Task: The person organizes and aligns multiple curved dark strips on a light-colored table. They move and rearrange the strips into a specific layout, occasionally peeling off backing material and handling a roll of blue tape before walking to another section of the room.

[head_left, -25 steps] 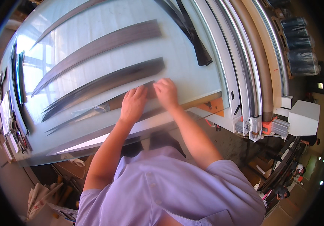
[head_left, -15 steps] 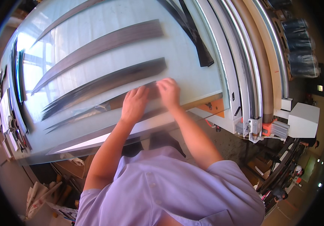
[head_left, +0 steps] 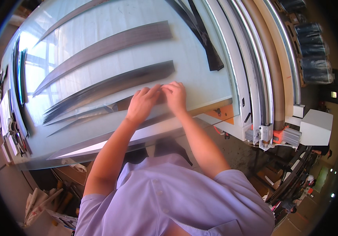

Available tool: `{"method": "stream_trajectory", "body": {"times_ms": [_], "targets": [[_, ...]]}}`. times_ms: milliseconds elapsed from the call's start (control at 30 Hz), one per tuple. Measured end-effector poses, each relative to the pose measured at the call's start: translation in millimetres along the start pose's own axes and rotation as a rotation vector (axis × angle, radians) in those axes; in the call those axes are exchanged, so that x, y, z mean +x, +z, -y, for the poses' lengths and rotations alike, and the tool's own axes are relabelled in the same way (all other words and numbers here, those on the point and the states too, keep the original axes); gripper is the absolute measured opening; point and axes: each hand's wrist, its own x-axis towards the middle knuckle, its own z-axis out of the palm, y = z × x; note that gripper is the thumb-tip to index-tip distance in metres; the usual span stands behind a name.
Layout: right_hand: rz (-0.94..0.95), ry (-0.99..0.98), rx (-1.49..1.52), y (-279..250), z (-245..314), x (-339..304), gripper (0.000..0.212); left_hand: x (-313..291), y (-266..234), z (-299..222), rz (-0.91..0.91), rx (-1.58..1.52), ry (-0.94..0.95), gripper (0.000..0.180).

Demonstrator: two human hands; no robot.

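Observation:
On a pale, glossy table (head_left: 200,88), a narrow dark strip of sheet material (head_left: 122,104) with a long tapering left end lies nearest me. My left hand (head_left: 140,104) rests over this strip, its fingers closed near the strip's right end. Beside it, my right hand (head_left: 175,96) is closed in a pinch at the same end, thumb and fingertips close to the left fingertips. The hands hide the edge they hold. Just beyond lies a fanned stack of dark strips (head_left: 137,78), with a wider brownish-grey curved strip (head_left: 118,42) farther off.
A light, pointed strip (head_left: 145,133) runs along the table's near edge. Long dark strips (head_left: 211,53) lie at the far right. A machine gantry with metal rails (head_left: 251,74) borders the table's right side. Rolled sheets (head_left: 39,204) stand on the floor at lower left.
My left hand has moved right and slightly away from me, bringing its fingertips to the right hand's. The right hand has shifted slightly left.

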Motion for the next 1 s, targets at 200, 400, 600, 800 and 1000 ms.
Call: {"method": "stream_trajectory", "body": {"times_ms": [200,400,600,800,1000], "targets": [[-0.047,0.029,0.181,5,-4,-3,0.006,-3,8,8,0.011,-0.049,0.006,0.037],[0.044,-0.183,0.019,2,-4,-3,0.009,-22,20,12,-0.132,-0.13,-0.043,0.035],[0.092,-0.249,-0.097,-1,4,-7,0.013,-122,-38,68,-0.367,-0.017,-0.4,0.024],[0.143,-0.258,-0.211,-7,16,0,0.013,-237,-117,139,-0.536,0.298,-1.143,0.021],[0.24,-0.469,-0.221,24,48,24,0.013,-178,-104,125,-0.06,0.212,-0.655,0.083]]}}
